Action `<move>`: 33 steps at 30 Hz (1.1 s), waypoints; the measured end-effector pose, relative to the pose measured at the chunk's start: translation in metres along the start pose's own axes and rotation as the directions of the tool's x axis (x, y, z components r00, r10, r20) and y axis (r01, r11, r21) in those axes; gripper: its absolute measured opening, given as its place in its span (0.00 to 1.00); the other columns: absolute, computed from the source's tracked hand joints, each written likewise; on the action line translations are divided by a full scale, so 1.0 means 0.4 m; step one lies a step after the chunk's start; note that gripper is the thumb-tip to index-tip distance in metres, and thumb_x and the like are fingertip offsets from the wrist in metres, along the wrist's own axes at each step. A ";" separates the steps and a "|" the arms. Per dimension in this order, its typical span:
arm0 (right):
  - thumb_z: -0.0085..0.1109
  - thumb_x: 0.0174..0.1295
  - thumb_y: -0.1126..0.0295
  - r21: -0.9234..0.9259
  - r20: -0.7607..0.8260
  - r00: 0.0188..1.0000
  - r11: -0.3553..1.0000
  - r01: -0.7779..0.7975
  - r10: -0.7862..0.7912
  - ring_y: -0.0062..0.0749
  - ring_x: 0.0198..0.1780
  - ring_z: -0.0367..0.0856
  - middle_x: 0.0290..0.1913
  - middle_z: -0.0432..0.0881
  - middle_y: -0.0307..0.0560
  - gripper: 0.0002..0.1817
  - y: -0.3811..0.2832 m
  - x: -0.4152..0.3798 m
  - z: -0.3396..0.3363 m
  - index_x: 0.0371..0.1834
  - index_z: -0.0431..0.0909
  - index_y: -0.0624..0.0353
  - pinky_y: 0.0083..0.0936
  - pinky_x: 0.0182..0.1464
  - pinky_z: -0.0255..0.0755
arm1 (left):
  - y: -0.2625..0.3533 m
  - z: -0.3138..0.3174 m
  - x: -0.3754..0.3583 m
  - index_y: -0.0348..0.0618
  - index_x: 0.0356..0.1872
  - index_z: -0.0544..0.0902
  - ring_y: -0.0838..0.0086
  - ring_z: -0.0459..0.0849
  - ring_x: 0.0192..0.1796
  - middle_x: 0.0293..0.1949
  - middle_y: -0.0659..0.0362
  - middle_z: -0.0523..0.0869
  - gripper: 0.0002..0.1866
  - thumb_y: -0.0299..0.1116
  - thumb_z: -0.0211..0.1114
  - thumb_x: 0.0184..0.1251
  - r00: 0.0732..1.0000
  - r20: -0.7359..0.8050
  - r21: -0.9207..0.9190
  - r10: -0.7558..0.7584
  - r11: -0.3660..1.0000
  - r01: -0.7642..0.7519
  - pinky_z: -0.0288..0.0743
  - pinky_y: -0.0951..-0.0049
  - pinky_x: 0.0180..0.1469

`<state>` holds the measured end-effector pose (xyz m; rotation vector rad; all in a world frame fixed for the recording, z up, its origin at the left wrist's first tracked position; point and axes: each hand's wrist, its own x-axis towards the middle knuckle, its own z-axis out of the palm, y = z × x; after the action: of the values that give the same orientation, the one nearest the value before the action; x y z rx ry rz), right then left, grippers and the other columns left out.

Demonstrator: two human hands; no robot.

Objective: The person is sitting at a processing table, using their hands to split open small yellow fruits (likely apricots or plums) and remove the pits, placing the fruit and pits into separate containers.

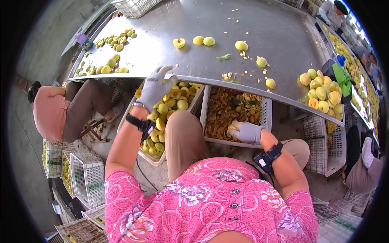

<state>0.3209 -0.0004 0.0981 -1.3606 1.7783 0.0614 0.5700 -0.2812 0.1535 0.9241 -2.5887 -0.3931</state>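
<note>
My left hand (154, 87), in a pale grey glove, is at the near edge of the metal table (210, 24) with its fingers apart and nothing visible in them. Below it stands a crate (153, 161) of yellow stone fruit (163, 108), several of them cut in halves. My right hand (248, 132), gloved too, hangs low over a second crate (265, 115) filled with brownish fruit scraps (219, 117). Its yellowish fingertips are pressed together; whether they pinch anything is hidden. A halved fruit (178, 43) and whole fruits (209, 41) lie on the tabletop.
Fruit is piled (324, 91) at the table's right end, beside a green cloth or bag (343, 79). Cut pieces (106, 69) lie at the left. A person in a pink top (50, 109) sits at left. White crates (87, 178) stand on the floor; other people work at far right.
</note>
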 end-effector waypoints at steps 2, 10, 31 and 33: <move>0.44 0.70 0.49 0.219 -0.094 0.984 0.962 0.166 -0.149 0.61 0.52 0.78 0.48 0.80 0.69 0.27 -0.030 -0.014 -0.053 0.50 0.73 0.67 0.42 0.53 0.71 | 0.097 -0.002 0.150 0.43 0.60 0.74 0.55 0.78 0.59 0.58 0.48 0.78 0.26 0.45 0.63 0.66 0.987 -0.034 -0.028 0.157 0.987 -0.158 0.72 0.63 0.61; 0.49 0.70 0.52 0.269 -0.374 0.858 0.844 0.464 -0.352 0.62 0.44 0.81 0.40 0.82 0.65 0.20 -0.018 0.013 -0.095 0.46 0.70 0.62 0.46 0.46 0.73 | 0.155 0.285 0.648 0.46 0.66 0.70 0.55 0.73 0.65 0.65 0.48 0.71 0.29 0.42 0.62 0.64 0.977 0.012 0.153 0.212 0.965 -0.212 0.67 0.61 0.65; 0.45 0.74 0.60 0.741 -0.515 0.855 0.470 0.478 -0.059 0.15 0.15 0.65 0.22 0.69 0.32 0.12 -0.103 -0.030 -0.111 0.48 0.71 0.57 0.19 0.13 0.60 | 0.304 0.253 0.218 0.42 0.56 0.73 0.58 0.81 0.48 0.49 0.51 0.80 0.20 0.38 0.47 0.67 0.965 0.246 -0.872 -0.089 -0.455 0.180 0.80 0.55 0.50; 0.45 0.74 0.60 0.749 -0.531 0.842 0.415 0.516 -0.089 0.16 0.15 0.65 0.22 0.69 0.31 0.12 -0.110 -0.031 -0.110 0.47 0.71 0.56 0.18 0.13 0.60 | 0.332 0.249 0.160 0.42 0.58 0.71 0.58 0.80 0.51 0.50 0.51 0.79 0.21 0.36 0.48 0.65 0.967 0.234 -0.880 -0.100 -0.445 0.167 0.78 0.54 0.53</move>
<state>0.3305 -0.0312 0.1528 -0.8806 1.4212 -1.3105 0.4088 -0.2102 0.1295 0.3481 -0.8550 -2.2792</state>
